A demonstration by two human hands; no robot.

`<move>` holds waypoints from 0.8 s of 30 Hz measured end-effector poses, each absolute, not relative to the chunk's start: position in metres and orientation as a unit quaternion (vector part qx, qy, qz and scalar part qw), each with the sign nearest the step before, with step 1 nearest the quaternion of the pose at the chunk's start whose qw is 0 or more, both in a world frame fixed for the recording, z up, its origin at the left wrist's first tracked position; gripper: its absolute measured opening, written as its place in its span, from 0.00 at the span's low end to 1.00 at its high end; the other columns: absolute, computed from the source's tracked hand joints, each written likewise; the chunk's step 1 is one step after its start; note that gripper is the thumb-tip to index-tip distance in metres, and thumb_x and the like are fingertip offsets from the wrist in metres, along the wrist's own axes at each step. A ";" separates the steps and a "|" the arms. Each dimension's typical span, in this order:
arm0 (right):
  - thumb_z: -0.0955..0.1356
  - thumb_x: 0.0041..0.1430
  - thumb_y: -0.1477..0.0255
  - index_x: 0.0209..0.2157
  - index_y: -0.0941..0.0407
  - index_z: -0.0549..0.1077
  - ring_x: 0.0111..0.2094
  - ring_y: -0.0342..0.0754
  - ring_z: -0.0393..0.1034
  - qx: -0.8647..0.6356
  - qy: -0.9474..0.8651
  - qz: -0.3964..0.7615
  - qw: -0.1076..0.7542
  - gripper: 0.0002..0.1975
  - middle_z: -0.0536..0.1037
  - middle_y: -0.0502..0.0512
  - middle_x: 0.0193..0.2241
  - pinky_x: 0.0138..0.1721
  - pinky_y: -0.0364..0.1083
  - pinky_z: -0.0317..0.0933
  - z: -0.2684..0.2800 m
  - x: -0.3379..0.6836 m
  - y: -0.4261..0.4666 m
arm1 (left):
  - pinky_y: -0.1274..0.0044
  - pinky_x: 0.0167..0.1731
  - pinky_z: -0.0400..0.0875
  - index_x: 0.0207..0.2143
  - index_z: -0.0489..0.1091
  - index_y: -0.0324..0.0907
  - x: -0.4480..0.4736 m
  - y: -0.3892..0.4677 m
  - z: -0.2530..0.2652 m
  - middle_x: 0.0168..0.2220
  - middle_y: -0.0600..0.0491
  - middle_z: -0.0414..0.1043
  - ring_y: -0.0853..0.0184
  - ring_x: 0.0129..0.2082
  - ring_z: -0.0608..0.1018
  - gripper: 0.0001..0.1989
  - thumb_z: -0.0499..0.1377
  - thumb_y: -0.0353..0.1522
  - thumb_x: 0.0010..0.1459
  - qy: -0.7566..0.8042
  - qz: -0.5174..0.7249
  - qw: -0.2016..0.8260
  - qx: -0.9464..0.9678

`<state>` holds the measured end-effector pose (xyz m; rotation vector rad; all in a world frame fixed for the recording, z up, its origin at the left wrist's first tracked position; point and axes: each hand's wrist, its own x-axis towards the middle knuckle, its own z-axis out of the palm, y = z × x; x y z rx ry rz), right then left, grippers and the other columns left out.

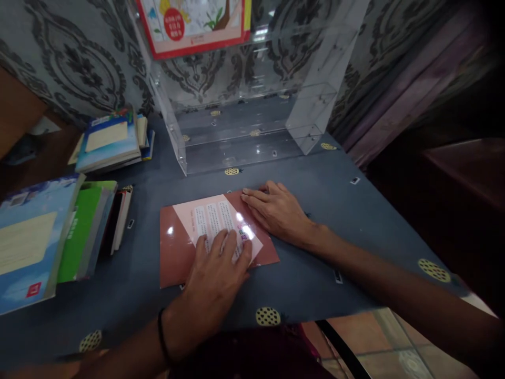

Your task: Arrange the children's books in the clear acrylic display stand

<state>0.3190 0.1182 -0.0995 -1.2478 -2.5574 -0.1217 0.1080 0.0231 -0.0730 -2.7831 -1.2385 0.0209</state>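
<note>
A thin brown-and-pink book (177, 252) with a glossy cover lies flat on the table, turned sideways, its printed text running at an angle to me. My left hand (216, 273) rests on the lower middle of its cover, fingers spread and slightly bent. At the book's upper right edge lies my right hand (276, 210), fingers stretched out over the corner and touching it. Neither hand is wrapped round anything. Part of the cover is hidden under both hands, and light glares off it.
A clear acrylic rack (244, 142) stands behind the book, with a red-bordered picture book (197, 47) on its upper shelf. On the left are two stacks of books, a nearer one (31, 247) and a farther one (108, 145). The blue-grey tablecloth (379, 237) has pineapple prints.
</note>
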 end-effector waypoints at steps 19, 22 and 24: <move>0.61 0.72 0.71 0.62 0.55 0.69 0.68 0.52 0.55 -0.235 -0.940 0.182 0.165 0.20 0.71 0.54 0.62 0.66 0.60 0.51 -0.106 0.264 0.157 | 0.58 0.52 0.74 0.59 0.63 0.29 0.083 0.015 -0.083 0.55 0.27 0.72 0.45 0.57 0.76 0.20 0.50 0.27 0.66 -0.355 -0.007 0.158 -0.921; 0.62 0.71 0.70 0.60 0.52 0.70 0.67 0.53 0.56 -0.238 -0.934 0.209 0.164 0.19 0.71 0.53 0.62 0.66 0.60 0.52 -0.103 0.266 0.160 | 0.67 0.46 0.77 0.53 0.66 0.29 0.076 0.025 -0.072 0.47 0.32 0.78 0.53 0.50 0.80 0.15 0.49 0.23 0.66 -0.338 -0.056 0.155 -0.927; 0.63 0.71 0.68 0.58 0.52 0.73 0.67 0.54 0.58 -0.231 -0.932 0.232 0.158 0.17 0.73 0.54 0.61 0.65 0.61 0.53 -0.099 0.268 0.164 | 0.74 0.35 0.77 0.46 0.67 0.34 0.070 0.035 -0.062 0.38 0.41 0.79 0.60 0.40 0.82 0.11 0.48 0.23 0.67 -0.340 -0.079 0.131 -0.928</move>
